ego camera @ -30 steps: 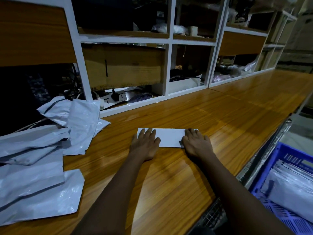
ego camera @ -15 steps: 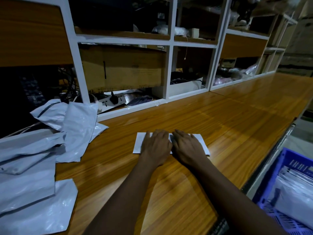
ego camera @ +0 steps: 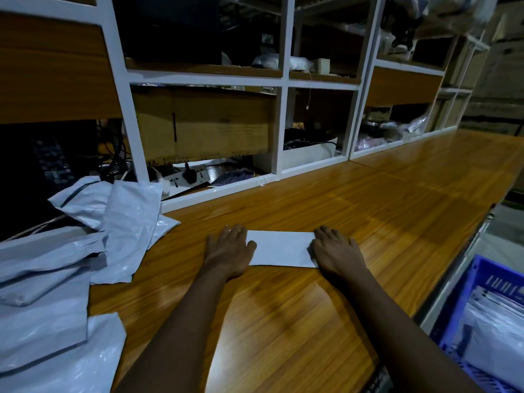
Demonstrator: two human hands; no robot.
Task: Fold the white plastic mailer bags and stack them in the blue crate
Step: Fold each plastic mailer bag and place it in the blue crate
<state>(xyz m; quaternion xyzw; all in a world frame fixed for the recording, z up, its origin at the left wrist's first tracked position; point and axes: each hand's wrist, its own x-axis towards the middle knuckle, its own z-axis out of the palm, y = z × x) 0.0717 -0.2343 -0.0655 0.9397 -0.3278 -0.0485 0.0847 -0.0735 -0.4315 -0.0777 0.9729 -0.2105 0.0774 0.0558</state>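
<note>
A folded white mailer bag (ego camera: 280, 248) lies flat on the wooden table (ego camera: 368, 211), a narrow strip running left to right. My left hand (ego camera: 228, 249) presses its left end with flat fingers. My right hand (ego camera: 334, 251) presses its right end the same way. A loose pile of unfolded white mailer bags (ego camera: 56, 268) covers the table's left side. The blue crate (ego camera: 465, 313) stands below the table edge at the lower right, with folded bags (ego camera: 493, 330) inside it.
White shelving (ego camera: 280, 80) with wooden panels rises along the table's back edge, holding a cardboard box (ego camera: 204, 123), a power strip (ego camera: 184, 175) and cables. The table stretches on to the far right.
My hands slid apart from the middle of the folded bag to its two ends. The bag stayed flat on the table.
</note>
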